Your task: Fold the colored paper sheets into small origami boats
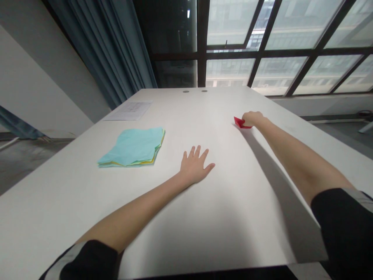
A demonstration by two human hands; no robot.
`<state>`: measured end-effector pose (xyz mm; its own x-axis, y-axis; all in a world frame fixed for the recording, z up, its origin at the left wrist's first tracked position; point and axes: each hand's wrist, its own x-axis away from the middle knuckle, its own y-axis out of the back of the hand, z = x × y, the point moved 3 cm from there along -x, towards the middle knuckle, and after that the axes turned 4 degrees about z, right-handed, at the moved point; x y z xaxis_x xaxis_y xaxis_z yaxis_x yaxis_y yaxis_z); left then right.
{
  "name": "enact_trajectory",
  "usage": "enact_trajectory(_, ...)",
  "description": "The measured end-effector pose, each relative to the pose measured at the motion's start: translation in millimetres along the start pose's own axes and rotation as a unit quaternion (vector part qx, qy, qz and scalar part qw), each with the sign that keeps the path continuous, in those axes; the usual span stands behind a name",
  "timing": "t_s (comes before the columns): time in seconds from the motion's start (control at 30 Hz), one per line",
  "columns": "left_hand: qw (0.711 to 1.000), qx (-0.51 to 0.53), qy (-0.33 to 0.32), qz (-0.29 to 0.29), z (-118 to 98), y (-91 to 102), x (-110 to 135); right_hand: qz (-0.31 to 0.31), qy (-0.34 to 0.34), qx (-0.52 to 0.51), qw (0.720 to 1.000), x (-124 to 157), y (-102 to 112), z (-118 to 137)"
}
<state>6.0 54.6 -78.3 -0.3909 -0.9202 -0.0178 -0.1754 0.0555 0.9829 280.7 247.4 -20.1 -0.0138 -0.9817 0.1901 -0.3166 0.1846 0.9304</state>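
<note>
Right of centre on the white table, our right hand pinches red paper, seemingly already folded but unreleased, while our left hand lies spread, empty.

The person's right hand reaches far out over the white table, gripping a small red folded piece. The left hand lies palm down, fingers spread, on the tabletop. To its left sits a stack of coloured sheets, light blue on top, with a printed paper behind it. Beyond are a blue curtain and dark-framed windows.
</note>
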Motion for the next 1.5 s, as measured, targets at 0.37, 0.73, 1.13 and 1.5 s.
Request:
enact_trajectory(0.37, 0.999, -0.028, 0.004, 0.015, 2.0, -0.3, -2.0, -0.056, 0.038, 0.037, 0.997, -40.2, -18.2, -29.3)
enact_trajectory(0.73, 0.998, -0.058, 0.006, 0.021, -3.9, -0.2, -5.3, -0.01, 0.04, 0.028, 0.999, -51.5, -28.9, -36.2)
enact_trajectory(1.13, 0.998, -0.056, 0.01, 0.022, -6.7, 3.5, -2.5, -0.029, 0.037, -0.024, 0.999, -33.3, 12.1, -36.1)
enact_trajectory(1.5, 0.998, -0.06, 0.01, 0.017, -9.9, 4.6, -0.7, -0.195, 0.302, -0.141, 0.923, 107.3, -17.2, 58.3)
